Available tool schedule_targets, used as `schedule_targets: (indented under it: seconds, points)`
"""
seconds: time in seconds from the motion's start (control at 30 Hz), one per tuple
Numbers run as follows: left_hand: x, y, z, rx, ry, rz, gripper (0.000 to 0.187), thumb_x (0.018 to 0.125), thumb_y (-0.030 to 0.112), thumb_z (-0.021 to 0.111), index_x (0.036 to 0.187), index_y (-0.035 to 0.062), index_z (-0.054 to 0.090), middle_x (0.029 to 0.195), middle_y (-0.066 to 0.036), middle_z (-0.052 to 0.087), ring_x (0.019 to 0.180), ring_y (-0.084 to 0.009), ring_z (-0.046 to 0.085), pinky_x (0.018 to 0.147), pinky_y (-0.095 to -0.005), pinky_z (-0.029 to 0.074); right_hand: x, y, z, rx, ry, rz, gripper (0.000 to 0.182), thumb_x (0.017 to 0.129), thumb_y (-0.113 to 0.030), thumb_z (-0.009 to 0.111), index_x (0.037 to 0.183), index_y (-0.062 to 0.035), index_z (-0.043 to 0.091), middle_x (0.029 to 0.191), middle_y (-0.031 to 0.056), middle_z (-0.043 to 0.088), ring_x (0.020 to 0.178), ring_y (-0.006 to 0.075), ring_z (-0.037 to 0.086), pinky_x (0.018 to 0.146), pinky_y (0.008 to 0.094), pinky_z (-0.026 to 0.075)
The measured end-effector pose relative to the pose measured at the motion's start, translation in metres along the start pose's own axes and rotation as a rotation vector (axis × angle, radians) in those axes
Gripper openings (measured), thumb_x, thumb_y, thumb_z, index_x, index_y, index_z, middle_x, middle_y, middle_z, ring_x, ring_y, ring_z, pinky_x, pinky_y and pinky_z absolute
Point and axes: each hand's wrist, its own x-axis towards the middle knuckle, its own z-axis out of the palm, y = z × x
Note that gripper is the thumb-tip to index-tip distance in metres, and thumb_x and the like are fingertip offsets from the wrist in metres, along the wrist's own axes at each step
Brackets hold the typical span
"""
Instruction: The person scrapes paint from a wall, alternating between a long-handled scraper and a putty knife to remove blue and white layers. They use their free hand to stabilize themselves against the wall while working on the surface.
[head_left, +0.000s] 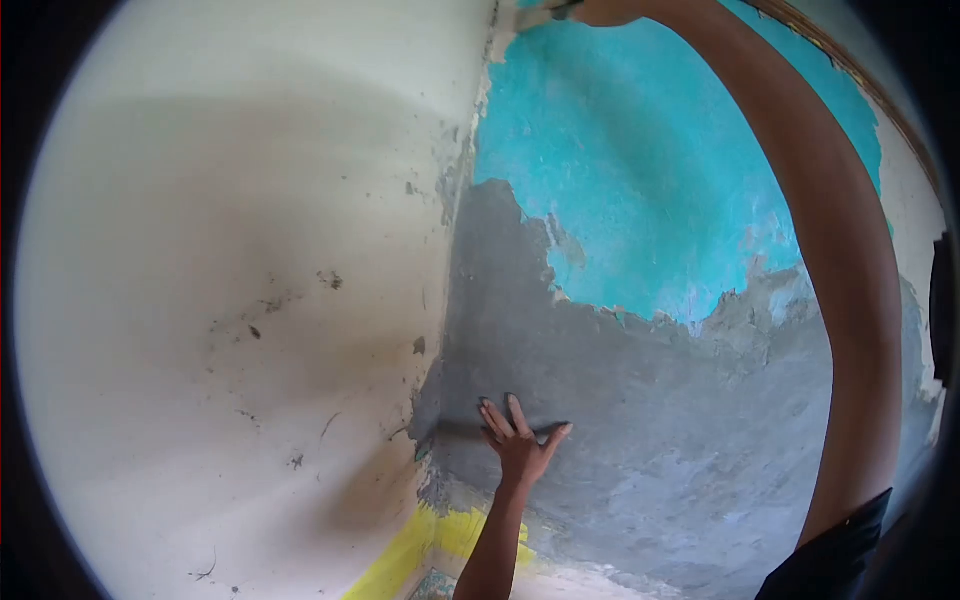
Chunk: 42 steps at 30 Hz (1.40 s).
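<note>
Low in the view, my left hand (520, 455) lies against the grey plaster (640, 420) with its fingers spread, near the corner. My right arm arches up along the right side. At the top edge, my right hand (605, 10) is closed round the dark handle of a scraper-like tool (540, 15). The tool's blade is blurred and partly cut off by the frame; it is at the top of the turquoise paint (640, 150), close to the corner. Ragged edges separate the turquoise paint from the grey plaster below.
An off-white wall (230, 200) with dark scuffs and chips fills the left side and meets the other wall at the corner. Yellow paint (400, 555) runs along the bottom. A brownish strip (850, 60) borders the upper right. A dark object (941, 310) stands at the right edge.
</note>
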Motion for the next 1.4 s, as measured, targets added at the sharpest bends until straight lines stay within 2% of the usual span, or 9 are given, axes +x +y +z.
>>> schedule_targets:
  seconds: [0.03, 0.13, 0.17, 0.27, 0.4, 0.57, 0.87, 1.07, 1.4]
  points:
    - [0.002, 0.0, -0.001, 0.002, -0.039, -0.025, 0.123, 0.075, 0.078, 0.058, 0.151, -0.0015, 0.004, 0.149, -0.041, -0.011, 0.142, -0.054, -0.008, 0.106, -0.0719, 0.007, -0.008, 0.043, 0.027, 0.263, 0.396, -0.537, 0.03, 0.076, -0.018, 0.059, 0.102, -0.0115, 0.073, 0.096, 0.0153, 0.071, 0.09, 0.0336, 0.067, 0.078, 0.0444, 0.053]
    - [-0.004, 0.002, -0.001, -0.01, -0.072, -0.052, 0.122, 0.075, 0.078, 0.058, 0.151, -0.0009, 0.004, 0.149, -0.041, -0.011, 0.141, -0.0538, -0.01, 0.106, -0.0723, 0.006, -0.006, 0.01, 0.018, 0.049, 0.052, 0.044, 0.028, 0.076, -0.019, 0.06, 0.099, -0.0109, 0.074, 0.094, 0.0165, 0.071, 0.09, 0.0338, 0.067, 0.077, 0.0443, 0.053]
    - [-0.001, 0.003, 0.0, -0.019, -0.056, -0.051, 0.122, 0.075, 0.078, 0.058, 0.151, -0.0007, 0.004, 0.15, -0.04, -0.012, 0.141, -0.0536, -0.01, 0.106, -0.0724, 0.006, -0.022, 0.03, 0.032, 0.3, 0.446, -0.493, 0.029, 0.076, -0.019, 0.06, 0.099, -0.0084, 0.073, 0.096, 0.0178, 0.07, 0.091, 0.035, 0.067, 0.078, 0.0445, 0.053]
    - [0.0, 0.0, 0.001, -0.031, -0.076, -0.04, 0.121, 0.075, 0.078, 0.057, 0.151, -0.0002, 0.004, 0.15, -0.04, -0.011, 0.141, -0.0534, -0.011, 0.106, -0.0726, 0.005, 0.017, -0.01, 0.034, 0.088, 0.067, 0.035, 0.03, 0.076, -0.019, 0.06, 0.101, -0.0057, 0.072, 0.098, 0.018, 0.07, 0.091, 0.0354, 0.066, 0.078, 0.0448, 0.053]
    - [0.003, 0.003, 0.002, -0.043, -0.069, -0.03, 0.121, 0.075, 0.079, 0.056, 0.151, 0.0002, 0.004, 0.15, -0.039, -0.013, 0.141, -0.0531, -0.012, 0.106, -0.0727, 0.006, 0.016, 0.019, 0.05, 0.274, 0.279, -0.384, 0.031, 0.077, -0.02, 0.061, 0.102, -0.0047, 0.071, 0.1, 0.019, 0.069, 0.092, 0.0363, 0.066, 0.08, 0.0451, 0.053]
    - [-0.001, -0.004, 0.004, 0.053, -0.061, -0.028, 0.121, 0.075, 0.08, 0.054, 0.152, 0.0032, -0.001, 0.151, -0.035, -0.016, 0.142, -0.0506, -0.012, 0.107, -0.0709, 0.01, -0.03, -0.036, 0.123, 0.412, 0.355, 0.184, 0.036, 0.09, -0.037, 0.06, 0.124, -0.0268, 0.064, 0.096, 0.0146, 0.067, 0.09, 0.0335, 0.064, 0.077, 0.0459, 0.051]
    - [0.028, 0.043, -0.106, 0.239, -0.59, -0.012, 0.103, 0.086, 0.065, 0.056, 0.152, 0.0024, 0.007, 0.153, -0.031, 0.015, 0.143, -0.0408, 0.022, 0.109, -0.0595, 0.024, -0.19, -0.157, 0.178, 1.147, 0.632, 0.577, 0.05, 0.102, -0.026, 0.042, 0.142, 0.0025, 0.038, 0.115, 0.0237, 0.056, 0.103, 0.0414, 0.058, 0.084, 0.0459, 0.047]
    - [0.112, 0.186, -0.179, -0.76, -0.208, 0.234, 0.06, 0.102, 0.04, 0.043, 0.14, -0.0046, 0.029, 0.132, -0.029, 0.048, 0.119, -0.0387, 0.053, 0.101, -0.041, 0.04, -0.218, -0.218, 0.192, 1.611, 0.616, 0.501, 0.051, 0.101, -0.016, 0.043, 0.147, 0.0013, 0.032, 0.112, 0.0175, 0.051, 0.105, 0.0289, 0.051, 0.091, 0.0347, 0.041]
    - [0.201, 0.172, -0.183, -0.148, 0.156, 0.237, 0.047, 0.104, 0.035, 0.034, 0.126, -0.0045, 0.045, 0.108, -0.032, 0.058, 0.103, -0.0459, 0.056, 0.09, -0.0468, 0.042, -0.215, -0.222, 0.219, 1.258, 0.763, 0.16, 0.079, 0.085, -0.024, 0.063, 0.15, 0.0022, 0.025, 0.124, 0.0197, 0.049, 0.108, 0.0374, 0.048, 0.099, 0.0433, 0.039]
